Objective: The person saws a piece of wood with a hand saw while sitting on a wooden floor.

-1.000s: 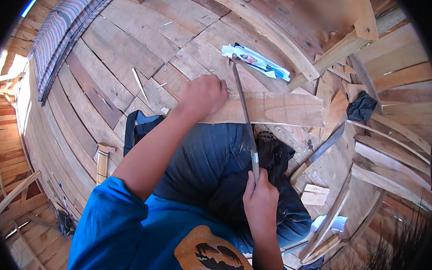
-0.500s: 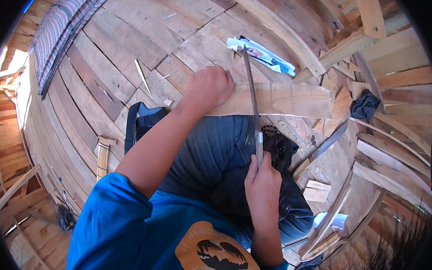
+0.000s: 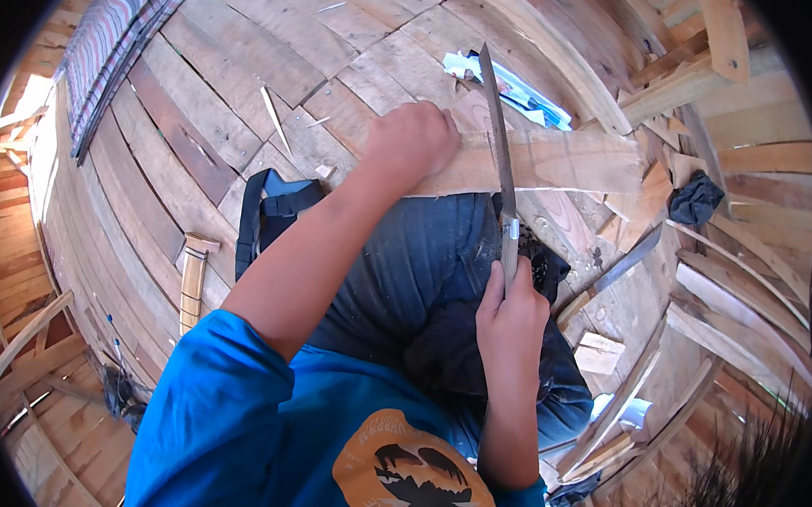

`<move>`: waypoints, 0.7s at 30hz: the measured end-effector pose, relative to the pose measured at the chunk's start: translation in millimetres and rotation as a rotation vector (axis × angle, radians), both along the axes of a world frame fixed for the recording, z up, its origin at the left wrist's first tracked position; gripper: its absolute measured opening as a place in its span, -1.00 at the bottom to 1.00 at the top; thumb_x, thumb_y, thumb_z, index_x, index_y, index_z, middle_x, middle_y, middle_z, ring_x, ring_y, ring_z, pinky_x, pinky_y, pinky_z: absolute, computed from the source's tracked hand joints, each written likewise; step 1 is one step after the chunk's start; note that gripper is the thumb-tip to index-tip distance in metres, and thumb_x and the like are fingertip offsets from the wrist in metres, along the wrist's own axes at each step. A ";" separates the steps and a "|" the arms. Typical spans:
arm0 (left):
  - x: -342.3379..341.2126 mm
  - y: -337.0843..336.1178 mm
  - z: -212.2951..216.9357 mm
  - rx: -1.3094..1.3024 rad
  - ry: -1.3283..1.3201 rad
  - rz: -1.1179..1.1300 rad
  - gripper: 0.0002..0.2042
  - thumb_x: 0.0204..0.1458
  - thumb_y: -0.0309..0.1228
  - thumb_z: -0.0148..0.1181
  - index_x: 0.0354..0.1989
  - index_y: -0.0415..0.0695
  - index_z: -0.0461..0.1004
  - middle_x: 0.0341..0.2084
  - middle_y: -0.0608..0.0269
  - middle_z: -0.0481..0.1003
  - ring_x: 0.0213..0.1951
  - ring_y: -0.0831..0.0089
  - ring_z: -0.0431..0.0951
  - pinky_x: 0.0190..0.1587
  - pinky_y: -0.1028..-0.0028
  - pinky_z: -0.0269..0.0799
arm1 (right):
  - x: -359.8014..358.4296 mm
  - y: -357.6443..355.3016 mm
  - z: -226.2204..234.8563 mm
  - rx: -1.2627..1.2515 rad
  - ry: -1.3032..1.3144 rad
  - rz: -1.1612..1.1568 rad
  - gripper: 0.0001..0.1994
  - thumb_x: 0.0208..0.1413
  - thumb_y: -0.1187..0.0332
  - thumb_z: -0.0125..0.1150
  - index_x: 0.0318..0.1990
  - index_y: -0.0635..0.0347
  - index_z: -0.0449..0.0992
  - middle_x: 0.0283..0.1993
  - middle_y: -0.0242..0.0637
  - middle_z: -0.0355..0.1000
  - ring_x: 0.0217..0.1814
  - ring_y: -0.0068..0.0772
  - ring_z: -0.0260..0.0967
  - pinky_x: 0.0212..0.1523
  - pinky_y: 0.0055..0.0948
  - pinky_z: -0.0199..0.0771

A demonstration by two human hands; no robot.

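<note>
A pale wooden board (image 3: pixel 576 161) lies crosswise just beyond my knees. My left hand (image 3: pixel 414 144) is closed over its left end, with the fingertips hidden behind the knuckles. My right hand (image 3: pixel 513 319) grips the light wooden handle of a machete (image 3: pixel 499 134), which has a bright metal collar. Its long dark blade points away from me and crosses the board to the right of my left hand. From this angle I cannot tell whether the blade touches the wood.
Beyond the board lies a white and blue wrapper (image 3: pixel 511 92). On the right are a second long blade (image 3: pixel 628 261), a black crumpled bag (image 3: pixel 695 197) and curved timbers (image 3: pixel 742 331). A wooden sheath (image 3: pixel 193 284) rests at left; a striped mat (image 3: pixel 128 32) lies far left.
The machete has turned so that more of its blade's flat shows, and its tip has moved up and right. Both hands appear slightly higher and further right as the whole view shifts.
</note>
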State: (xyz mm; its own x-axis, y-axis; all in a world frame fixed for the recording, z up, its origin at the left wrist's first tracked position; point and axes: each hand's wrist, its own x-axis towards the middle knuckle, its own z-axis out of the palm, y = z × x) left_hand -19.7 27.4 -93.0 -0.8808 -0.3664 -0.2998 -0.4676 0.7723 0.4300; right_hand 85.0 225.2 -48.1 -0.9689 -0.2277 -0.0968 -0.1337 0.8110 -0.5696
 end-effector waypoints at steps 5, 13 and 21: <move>-0.5 -1.2 -4.3 0.019 -0.014 0.022 -0.55 0.20 -0.17 -0.18 -0.25 -0.29 0.58 -0.21 -0.20 0.57 -0.10 -0.07 0.58 0.01 0.09 0.47 | 4.2 1.6 15.4 -0.006 -0.048 -0.063 -0.85 0.28 0.40 0.04 -0.24 0.34 0.40 -0.55 0.15 0.40 -0.44 0.26 0.43 -0.49 -0.03 0.35; -6.3 -2.7 -5.7 0.017 -0.071 0.009 -0.55 0.18 -0.18 -0.17 -0.15 -0.28 0.58 -0.11 -0.18 0.55 -0.02 -0.06 0.55 0.09 0.13 0.43 | 48.6 38.7 15.2 0.010 -0.077 -0.032 -0.88 0.25 0.43 0.09 -0.16 0.30 0.43 -0.57 0.07 0.40 -0.52 0.12 0.48 -0.56 -0.13 0.42; -8.7 -2.3 -1.6 0.023 -0.127 0.013 -0.55 0.18 -0.18 -0.19 -0.10 -0.28 0.56 -0.06 -0.17 0.53 0.04 -0.05 0.52 0.14 0.14 0.38 | 53.4 40.4 6.8 -0.032 -0.042 -0.024 -0.88 0.23 0.45 0.13 -0.16 0.31 0.44 -0.58 0.03 0.40 -0.55 0.07 0.48 -0.59 -0.18 0.42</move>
